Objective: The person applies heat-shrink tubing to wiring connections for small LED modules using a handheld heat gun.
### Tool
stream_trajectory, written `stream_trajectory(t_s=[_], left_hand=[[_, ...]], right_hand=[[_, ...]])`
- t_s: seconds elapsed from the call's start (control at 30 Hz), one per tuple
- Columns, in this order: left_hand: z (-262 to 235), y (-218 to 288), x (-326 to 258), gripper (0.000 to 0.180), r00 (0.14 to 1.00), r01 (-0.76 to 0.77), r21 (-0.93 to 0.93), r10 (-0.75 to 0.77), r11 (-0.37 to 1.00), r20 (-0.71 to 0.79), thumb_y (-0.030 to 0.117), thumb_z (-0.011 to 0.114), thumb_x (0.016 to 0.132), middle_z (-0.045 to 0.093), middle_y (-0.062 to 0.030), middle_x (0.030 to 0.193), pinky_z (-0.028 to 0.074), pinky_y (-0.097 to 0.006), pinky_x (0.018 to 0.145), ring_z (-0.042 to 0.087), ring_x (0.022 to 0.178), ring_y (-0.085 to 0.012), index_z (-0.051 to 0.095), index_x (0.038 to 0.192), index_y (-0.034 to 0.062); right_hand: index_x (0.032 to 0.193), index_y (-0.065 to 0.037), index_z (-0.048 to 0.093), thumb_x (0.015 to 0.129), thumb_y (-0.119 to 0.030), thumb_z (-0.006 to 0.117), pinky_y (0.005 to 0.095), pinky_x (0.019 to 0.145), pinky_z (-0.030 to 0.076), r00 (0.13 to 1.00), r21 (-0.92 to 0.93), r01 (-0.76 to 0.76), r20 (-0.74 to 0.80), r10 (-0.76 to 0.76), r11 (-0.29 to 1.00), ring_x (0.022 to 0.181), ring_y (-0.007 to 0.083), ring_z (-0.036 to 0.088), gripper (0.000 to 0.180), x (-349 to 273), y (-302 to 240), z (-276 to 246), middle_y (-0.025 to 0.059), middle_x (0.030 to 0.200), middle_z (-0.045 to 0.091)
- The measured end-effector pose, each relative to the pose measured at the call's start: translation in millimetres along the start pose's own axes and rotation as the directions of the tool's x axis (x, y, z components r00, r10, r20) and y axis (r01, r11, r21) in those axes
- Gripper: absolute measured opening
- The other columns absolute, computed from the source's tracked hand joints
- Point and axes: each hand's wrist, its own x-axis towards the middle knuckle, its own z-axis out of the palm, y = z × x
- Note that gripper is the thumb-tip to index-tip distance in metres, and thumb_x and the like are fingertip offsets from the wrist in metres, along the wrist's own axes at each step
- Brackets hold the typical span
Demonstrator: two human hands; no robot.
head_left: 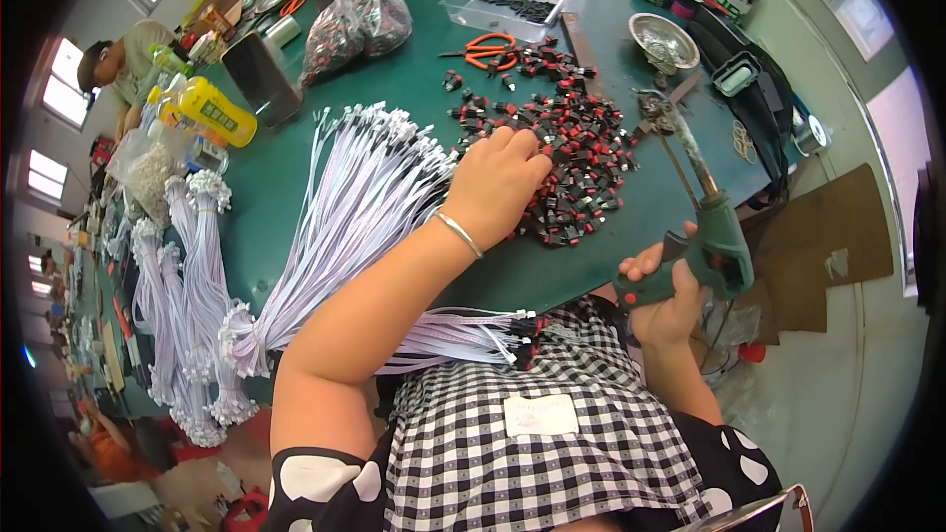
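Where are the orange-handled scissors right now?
In the head view the orange-handled scissors lie on the green table, toward the far side. They sit just in front of the clear plastic tray, at the far end of the pile of red-and-black parts.

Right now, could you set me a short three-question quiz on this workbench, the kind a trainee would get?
1. True or false: the right hand holds a green pistol-shaped tool in its grip.
2. What is the left hand resting on?
A. the orange scissors
B. the pile of small red and black parts
C. the yellow bottle
3. Fill in: the bundle of white wires lies on the ____ side of the left hand.

Key
1. True.
2. B: the fingers reach into the pile on the green table.
3. Left, the person's own left.
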Motion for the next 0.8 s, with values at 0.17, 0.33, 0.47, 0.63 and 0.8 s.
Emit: stream_trajectory(t_s=[0.17,0.33,0.47,0.63,0.8], left_hand=[[-10.3,25.4,-11.7,0.014,0.998,0.048,-0.318,-0.054,0.947,-0.011,0.011,0.063,0.068,0.057,-0.0065,0.081,0.043,-0.035,0.068,0.054,0.074,-0.0240,0.057,0.081,0.0084],[-29.9,75.4,-50.2,0.020,0.991,0.098,-0.605,-0.133,0.790,-0.014,0.010,0.065,0.071,0.057,-0.0071,0.075,0.044,-0.036,0.062,0.055,0.070,-0.0253,0.055,0.089,0.0064],[-30.4,72.6,-70.3,0.024,0.988,0.031,-0.580,-0.112,0.814,-0.105,0.012,0.067,0.070,0.056,-0.0063,0.075,0.044,-0.036,0.061,0.054,0.068,-0.0252,0.055,0.089,0.0081],[-57.9,56.0,-81.0,0.026,0.983,0.148,-0.363,-0.178,0.920,-0.049,0.016,0.071,0.065,0.057,-0.0056,0.074,0.043,-0.036,0.061,0.055,0.068,-0.0250,0.056,0.085,0.0077],[-62.0,-6.0,-103.7,0.020,0.900,0.436,-0.022,-0.436,0.900,-0.017,0.014,0.068,0.066,0.050,-0.0085,0.075,0.042,-0.036,0.062,0.050,0.071,-0.0265,0.053,0.077,0.0064]], right_hand=[[0.127,-0.005,0.029,0.080,0.000,0.047,0.0380,0.072,0.047,0.996,-0.105,-0.087,-0.045,0.082,0.991,0.071,0.0196,0.054,0.051,0.4,11.8,0.7,0.0107,0.082,0.052],[0.122,-0.001,0.032,0.078,0.001,0.054,0.0320,0.080,0.043,0.987,-0.406,-0.039,0.125,0.098,0.913,0.085,0.0172,0.054,0.050,-13.5,24.3,14.1,0.0110,0.098,0.054],[0.119,0.001,0.035,0.078,0.000,0.054,0.0303,0.083,0.040,0.953,-0.518,-0.146,0.154,0.260,0.843,0.090,0.0151,0.051,0.046,-22.8,23.1,25.3,0.0085,0.100,0.053],[0.124,-0.001,0.030,0.076,0.004,0.051,0.0305,0.085,0.039,0.947,-0.519,-0.131,0.186,0.261,0.845,0.092,0.0149,0.049,0.053,-23.7,28.0,22.6,0.0082,0.101,0.051],[0.129,-0.004,0.024,0.072,0.007,0.050,0.0350,0.078,0.044,0.965,-0.510,-0.062,0.190,0.183,0.858,0.086,0.0181,0.050,0.064,-23.6,32.0,20.2,0.0107,0.098,0.047]])
